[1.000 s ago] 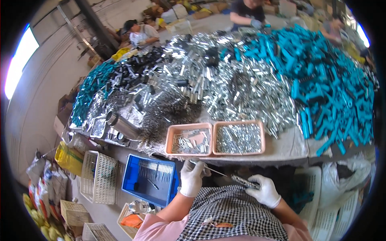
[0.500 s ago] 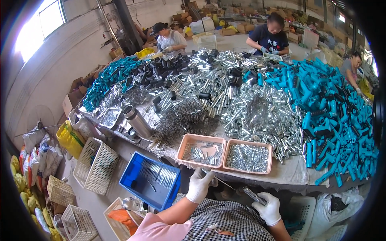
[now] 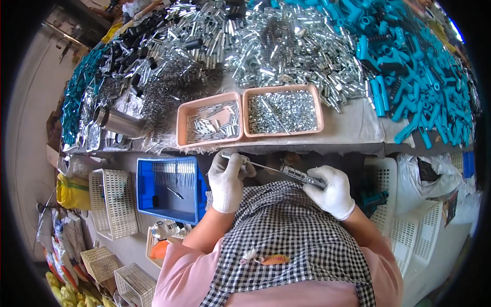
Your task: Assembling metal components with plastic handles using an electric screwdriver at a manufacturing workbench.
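Both hands wear white gloves and are raised just below the table's near edge. My left hand (image 3: 225,183) is closed round one end of a thin metal rod (image 3: 264,166), which points right. In my right hand (image 3: 333,192) is a silver, slotted metal mechanism (image 3: 297,175), slim and long, slanting up to the left. The rod's tip reaches the mechanism's far end; whether it sits inside I cannot tell. Just beyond, on the table, stand two pink trays: the left tray (image 3: 181,128) with short metal pins, the right tray (image 3: 321,128) with many small metal parts.
Heaps of metal tubes (image 3: 217,38), dark springs (image 3: 176,84) and teal plastic handles (image 3: 424,77) cover the table (image 3: 353,125). A steel flask (image 3: 120,123) lies tilted at left. Below stand a blue bin (image 3: 148,204) with metal pieces, white baskets (image 3: 115,225) and a bulging plastic bag (image 3: 414,179).
My head has tilted down, so the table sits higher in view. The hands still hold the rod and the mechanism, and the rod's tip now meets the mechanism's end.
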Tool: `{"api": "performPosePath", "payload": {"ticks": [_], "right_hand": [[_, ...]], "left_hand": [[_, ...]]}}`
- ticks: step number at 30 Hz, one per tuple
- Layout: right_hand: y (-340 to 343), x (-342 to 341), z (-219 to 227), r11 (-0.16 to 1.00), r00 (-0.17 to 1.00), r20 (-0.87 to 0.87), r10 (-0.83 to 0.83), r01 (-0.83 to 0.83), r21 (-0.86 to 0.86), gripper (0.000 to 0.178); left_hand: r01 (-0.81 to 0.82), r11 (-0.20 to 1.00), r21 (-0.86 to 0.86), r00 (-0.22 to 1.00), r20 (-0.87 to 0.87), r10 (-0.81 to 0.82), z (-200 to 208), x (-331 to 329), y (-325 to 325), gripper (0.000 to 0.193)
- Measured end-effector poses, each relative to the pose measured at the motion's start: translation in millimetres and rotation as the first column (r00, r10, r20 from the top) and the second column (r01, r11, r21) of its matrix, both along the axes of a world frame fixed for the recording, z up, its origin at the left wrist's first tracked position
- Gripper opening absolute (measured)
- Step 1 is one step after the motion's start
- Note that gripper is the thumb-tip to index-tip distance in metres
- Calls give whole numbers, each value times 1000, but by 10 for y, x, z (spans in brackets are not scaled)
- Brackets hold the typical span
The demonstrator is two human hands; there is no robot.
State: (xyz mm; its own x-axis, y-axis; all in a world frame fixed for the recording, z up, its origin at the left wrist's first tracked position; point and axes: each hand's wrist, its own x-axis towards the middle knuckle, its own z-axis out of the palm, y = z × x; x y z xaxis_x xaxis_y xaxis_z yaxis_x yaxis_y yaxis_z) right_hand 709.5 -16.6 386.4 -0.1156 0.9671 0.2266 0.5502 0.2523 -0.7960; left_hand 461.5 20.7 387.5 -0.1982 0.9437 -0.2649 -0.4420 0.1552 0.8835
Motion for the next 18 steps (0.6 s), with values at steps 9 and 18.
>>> {"api": "performPosePath", "payload": {"ticks": [9,18], "right_hand": [[-22,31,47,995,998,54,44,-49,87,25],[33,14,44,997,999,45,-20,17,77,25]], "left_hand": [[11,999,46,1000,24,-12,-24,-58,-19,25],[22,999,-28,989,144,-18,63,-16,15,21]]}}
